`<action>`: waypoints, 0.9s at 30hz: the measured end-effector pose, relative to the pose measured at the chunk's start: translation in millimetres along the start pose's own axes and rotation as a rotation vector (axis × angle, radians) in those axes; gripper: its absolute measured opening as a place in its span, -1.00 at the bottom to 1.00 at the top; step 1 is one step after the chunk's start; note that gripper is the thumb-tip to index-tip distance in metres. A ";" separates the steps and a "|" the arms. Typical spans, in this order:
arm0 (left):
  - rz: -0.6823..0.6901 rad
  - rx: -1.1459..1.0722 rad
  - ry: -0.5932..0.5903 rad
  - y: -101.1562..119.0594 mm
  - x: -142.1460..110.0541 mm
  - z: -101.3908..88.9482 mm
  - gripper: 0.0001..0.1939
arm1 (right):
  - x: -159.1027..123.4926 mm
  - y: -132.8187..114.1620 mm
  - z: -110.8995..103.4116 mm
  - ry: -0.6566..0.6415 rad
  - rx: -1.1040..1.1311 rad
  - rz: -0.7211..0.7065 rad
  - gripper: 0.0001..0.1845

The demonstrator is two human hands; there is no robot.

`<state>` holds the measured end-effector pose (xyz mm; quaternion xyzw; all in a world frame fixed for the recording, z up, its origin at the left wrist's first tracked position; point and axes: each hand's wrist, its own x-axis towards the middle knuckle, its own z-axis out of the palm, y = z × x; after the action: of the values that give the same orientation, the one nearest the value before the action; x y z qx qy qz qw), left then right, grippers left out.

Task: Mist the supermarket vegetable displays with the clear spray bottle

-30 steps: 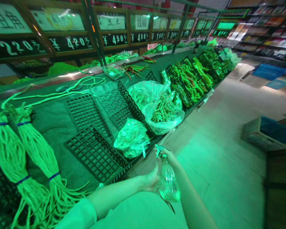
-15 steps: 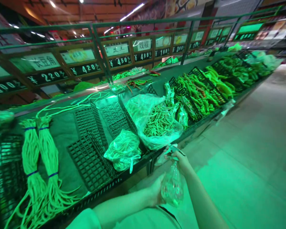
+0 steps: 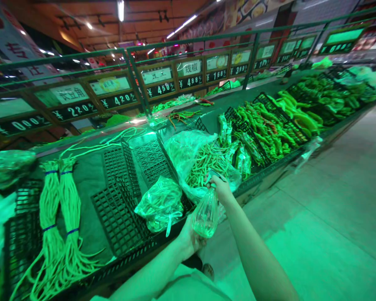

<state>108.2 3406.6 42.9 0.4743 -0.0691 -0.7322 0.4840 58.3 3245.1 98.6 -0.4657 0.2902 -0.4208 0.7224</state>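
My right hand [image 3: 222, 189] grips the trigger head of a clear spray bottle [image 3: 206, 213], fingers closed round its neck. My left hand [image 3: 189, 240] cups the bottle's bottom from below, fingers curled against it. The bottle hangs just in front of the produce counter's edge [image 3: 253, 180]. Right behind it lies an open plastic bag of thin green peppers [image 3: 203, 161]. A tied bag of greens [image 3: 161, 205] rests to the left of my hands.
Two bundles of long beans [image 3: 61, 217] lie at the left on black plastic grids [image 3: 119, 213]. Piles of green peppers [image 3: 263, 125] fill baskets to the right. Price signs [image 3: 161, 88] run along the back rail. A tiled aisle [image 3: 326, 209] stretches to the right.
Both hands have lifted the spray bottle up and toward the bag of thin peppers. The view has tilted up and swung left along the counter.
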 end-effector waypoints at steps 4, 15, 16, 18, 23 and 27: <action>-0.075 -0.018 -0.111 -3.2 10.0 4.2 -0.60 | -4.8 -8.3 -3.7 -0.054 -0.027 0.090 -0.82; -0.200 0.080 -0.209 23.2 -7.0 32.6 -0.60 | -4.3 -8.9 -36.3 -0.001 -0.121 0.137 -0.76; -0.210 0.092 -0.213 24.1 -5.7 31.6 -0.60 | -3.4 -6.9 -37.4 -0.003 -0.117 0.135 -0.77; -0.218 0.096 -0.245 23.7 2.1 26.3 -0.61 | -2.3 -4.8 -36.5 -0.006 -0.100 0.134 -0.77; -0.267 0.068 -0.337 20.3 30.6 4.3 -0.50 | 2.4 -6.5 -26.7 -0.036 -0.058 0.119 -0.72; -0.296 0.061 -0.373 24.3 38.3 -5.0 -0.41 | 12.4 0.2 -22.9 -0.009 -0.093 0.143 -0.74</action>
<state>124.5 3366.1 29.7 0.3503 -0.1089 -0.8676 0.3356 45.7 3224.4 89.0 -0.4788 0.3387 -0.3519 0.7295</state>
